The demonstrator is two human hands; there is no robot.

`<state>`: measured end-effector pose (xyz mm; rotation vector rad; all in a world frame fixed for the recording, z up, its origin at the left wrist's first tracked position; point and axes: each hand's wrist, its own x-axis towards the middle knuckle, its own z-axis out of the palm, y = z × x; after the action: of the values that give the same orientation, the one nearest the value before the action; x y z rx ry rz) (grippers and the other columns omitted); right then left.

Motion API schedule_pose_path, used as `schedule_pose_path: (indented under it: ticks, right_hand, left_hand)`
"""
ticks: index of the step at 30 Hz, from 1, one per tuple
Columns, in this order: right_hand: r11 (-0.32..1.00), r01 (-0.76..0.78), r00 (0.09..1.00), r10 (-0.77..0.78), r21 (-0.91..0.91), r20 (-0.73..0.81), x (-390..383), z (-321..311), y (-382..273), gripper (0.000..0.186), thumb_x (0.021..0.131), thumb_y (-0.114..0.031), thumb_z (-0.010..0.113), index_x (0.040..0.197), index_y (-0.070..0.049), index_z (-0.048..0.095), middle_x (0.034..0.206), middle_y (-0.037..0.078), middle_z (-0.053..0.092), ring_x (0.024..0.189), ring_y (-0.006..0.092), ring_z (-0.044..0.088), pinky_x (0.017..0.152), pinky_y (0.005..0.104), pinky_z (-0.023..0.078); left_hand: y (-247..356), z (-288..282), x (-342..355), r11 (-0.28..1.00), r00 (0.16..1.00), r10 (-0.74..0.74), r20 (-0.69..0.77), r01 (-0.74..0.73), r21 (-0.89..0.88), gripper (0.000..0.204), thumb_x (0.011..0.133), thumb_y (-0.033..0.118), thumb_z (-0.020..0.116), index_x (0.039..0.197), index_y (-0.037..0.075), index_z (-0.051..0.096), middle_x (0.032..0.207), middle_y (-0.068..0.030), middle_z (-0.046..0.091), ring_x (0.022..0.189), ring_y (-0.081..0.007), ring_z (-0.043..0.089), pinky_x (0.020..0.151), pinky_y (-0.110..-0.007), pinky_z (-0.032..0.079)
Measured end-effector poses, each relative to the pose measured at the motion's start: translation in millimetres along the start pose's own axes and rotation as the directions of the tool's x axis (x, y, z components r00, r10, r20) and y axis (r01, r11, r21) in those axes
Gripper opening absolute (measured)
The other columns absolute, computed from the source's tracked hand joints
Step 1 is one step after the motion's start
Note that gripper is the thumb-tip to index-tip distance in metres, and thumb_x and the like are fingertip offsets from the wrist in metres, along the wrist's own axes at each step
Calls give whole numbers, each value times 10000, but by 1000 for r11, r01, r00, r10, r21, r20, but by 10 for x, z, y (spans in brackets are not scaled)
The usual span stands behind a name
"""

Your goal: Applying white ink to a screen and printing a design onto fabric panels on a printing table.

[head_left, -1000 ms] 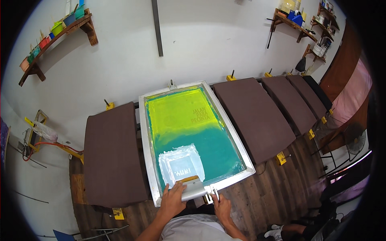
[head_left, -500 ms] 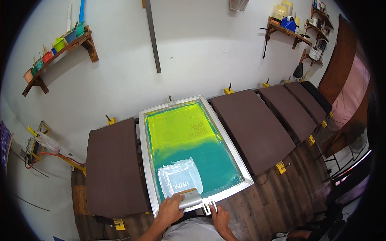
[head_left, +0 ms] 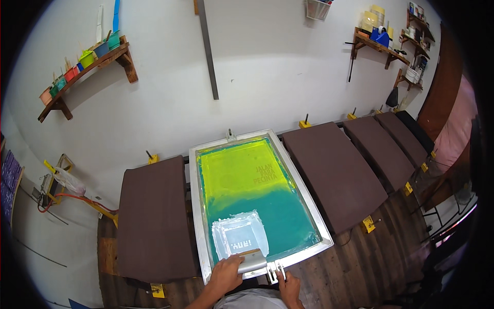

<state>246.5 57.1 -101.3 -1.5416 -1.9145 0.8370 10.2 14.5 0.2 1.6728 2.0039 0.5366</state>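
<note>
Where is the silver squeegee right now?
At the lower centre of the head view, the silver squeegee is at the near edge of the white frame, its left end in the left hand.

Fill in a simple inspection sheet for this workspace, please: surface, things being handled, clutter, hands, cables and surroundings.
Surface: brown padded board at left, more brown boards at right.
Things handled: framed screen, yellow-green at the far end, teal nearer, with a pale patch at near left; grey tool and white clamp at its near edge.
Clutter: whitish plastic bag at far left.
Hands: left hand touches the tool's left end; right hand is at the clamp; grips unclear.
Cables: red-orange hose or cable at left.
Surroundings: wall shelf with coloured pots; right-hand shelf holding a blue object.
</note>
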Motion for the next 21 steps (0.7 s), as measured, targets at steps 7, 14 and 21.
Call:
schedule_pose_path:
  ticks: [7,14,21]
  right_hand:
    - [998,9,1000,-10,-62,-10,-10,2,-15,511,965,-389,614,657,13,543,598,231,601,547,419,613,509,484,445]
    - [997,-32,996,37,-67,81,22,-80,-73,470,969,-388,593,722,12,576,626,263,606,598,470,613,535,526,459]
    - [996,42,997,-37,-80,62,48,-114,-102,514,979,-375,593,660,21,524,588,258,573,542,444,596,492,486,434]
  left_hand:
    - [-21,-36,20,1000,1000,11,-9,-11,-26,491,730,61,671,1214,30,596,1265,-217,624,1190,-373,582,1034,-509,439]
    - [-63,16,17,1000,1000,12,11,-12,-22,509,743,72,692,1236,31,574,1302,-209,600,1206,-379,568,1050,-518,427]
    - [56,-37,-42,999,1000,16,-6,-16,41,552,718,34,699,1251,36,551,1295,-195,588,1126,-398,592,996,-465,459]
